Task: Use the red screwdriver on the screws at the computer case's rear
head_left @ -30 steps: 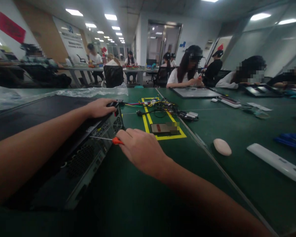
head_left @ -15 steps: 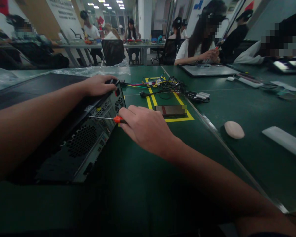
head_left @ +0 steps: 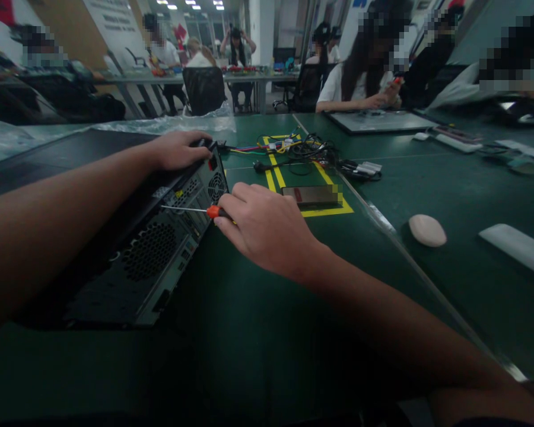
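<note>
A black computer case (head_left: 158,252) lies on the green table with its metal rear panel turned toward me, showing a round vent grille, a fan and ports. My left hand (head_left: 182,150) grips the far top corner of the case, thumb at the rear edge. In my right hand (head_left: 267,231) is a screwdriver (head_left: 212,212) with an orange and black handle, the fingers wrapped round it. Its thin shaft points left, and the tip is at the upper edge of the rear panel. Whether the tip sits in a screw, I cannot tell.
Beyond my right hand lie a brown box (head_left: 314,195) inside yellow tape lines and a tangle of cables (head_left: 315,148). A pale rounded object (head_left: 427,230) and a white bar (head_left: 516,246) are at right. Plastic film (head_left: 204,118) lies behind the case. Other people sit beyond.
The camera view has shifted slightly. Both hands keep their places at the case, and the screwdriver tip stays at the panel's upper edge. A person in the background has raised both hands to their head.
</note>
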The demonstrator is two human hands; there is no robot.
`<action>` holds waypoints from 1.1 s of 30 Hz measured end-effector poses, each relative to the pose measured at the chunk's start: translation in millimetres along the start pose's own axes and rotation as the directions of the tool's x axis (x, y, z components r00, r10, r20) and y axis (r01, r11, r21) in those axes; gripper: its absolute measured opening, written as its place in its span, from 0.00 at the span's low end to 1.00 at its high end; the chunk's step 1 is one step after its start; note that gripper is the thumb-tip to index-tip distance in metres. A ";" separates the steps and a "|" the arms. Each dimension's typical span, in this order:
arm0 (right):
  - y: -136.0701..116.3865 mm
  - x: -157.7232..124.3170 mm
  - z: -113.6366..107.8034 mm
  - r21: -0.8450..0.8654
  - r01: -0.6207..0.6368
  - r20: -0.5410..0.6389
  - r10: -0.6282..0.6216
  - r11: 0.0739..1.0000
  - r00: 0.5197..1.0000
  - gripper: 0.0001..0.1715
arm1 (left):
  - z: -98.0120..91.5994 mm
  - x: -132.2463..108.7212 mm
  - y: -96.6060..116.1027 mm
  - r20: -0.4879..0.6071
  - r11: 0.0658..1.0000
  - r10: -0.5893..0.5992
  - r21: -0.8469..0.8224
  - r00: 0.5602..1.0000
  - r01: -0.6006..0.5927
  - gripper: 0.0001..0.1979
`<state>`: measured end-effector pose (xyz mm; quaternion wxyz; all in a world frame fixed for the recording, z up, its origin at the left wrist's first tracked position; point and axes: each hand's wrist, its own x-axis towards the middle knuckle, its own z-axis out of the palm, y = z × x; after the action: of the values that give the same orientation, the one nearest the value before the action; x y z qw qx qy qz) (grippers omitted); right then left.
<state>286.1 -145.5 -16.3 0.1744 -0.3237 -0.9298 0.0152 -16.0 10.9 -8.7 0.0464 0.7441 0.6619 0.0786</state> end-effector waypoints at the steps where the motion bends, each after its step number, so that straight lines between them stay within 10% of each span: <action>1: -0.1 0.1 0.5 0.000 -0.003 0.000 0.003 1.000 1.000 0.21 | 0.1 0.2 -0.4 0.003 1.000 -0.005 -0.002 1.000 0.005 0.47; 33: 0.4 2.1 -0.5 0.016 -0.008 0.064 0.007 1.000 0.998 0.23 | 0.8 2.4 -3.7 -0.008 1.000 -0.018 -0.013 1.000 0.018 0.46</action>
<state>284.9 -144.0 -15.3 0.1470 -0.3249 -0.9336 0.0338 -19.1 13.7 -10.0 0.0493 0.7374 0.6682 0.0855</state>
